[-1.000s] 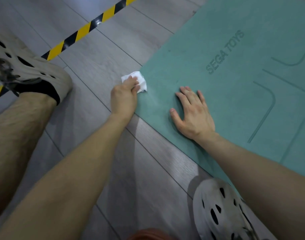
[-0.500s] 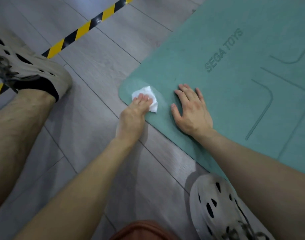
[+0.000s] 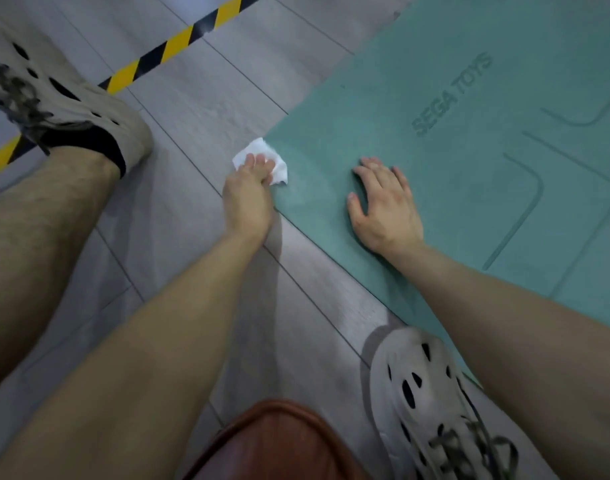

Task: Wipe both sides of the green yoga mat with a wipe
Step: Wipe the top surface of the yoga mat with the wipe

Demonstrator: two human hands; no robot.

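Scene: a head-down view is given of a person crouched over a grey wood-look plank floor (image 3: pixel 199 109).
Mat: a green rubbery yoga mat (image 3: pixel 470 202) is spread flat on the floor and fills the upper right. "SEGA TOYS" and curved guide lines are pressed into its surface.
Wipe: a small, crumpled white wipe (image 3: pixel 253 150) is placed over the mat's near left corner, partly on the mat and partly over the bare floor.
Left hand: the left hand (image 3: pixel 248 199) is stretched forward onto the wipe. Its fingers (image 3: pixel 258 161) are laid close together across the top of the wipe and pressed down on it. The thumb is hidden, so it cannot be told whether the wipe is also pinched.
Right hand: the right hand (image 3: pixel 383 206) is set palm-down on the mat, near the wipe but not touching it. The fingers are held straight and slightly fanned, and nothing is gripped.
Sheen: a paler, shiny patch (image 3: pixel 307 192) is seen on the mat between the two hands.
Feet: a beige perforated clog (image 3: pixel 71 98) over a black sock is planted at the upper left. A pale grey perforated clog (image 3: pixel 428 393) is placed at the lower right, against the mat's near edge.
Tape: a yellow-and-black striped tape line (image 3: pixel 165 50) is run diagonally across the floor beyond the left foot.
Bottom edge: a rust-brown rounded surface (image 3: pixel 279 445) is cut off by the frame.
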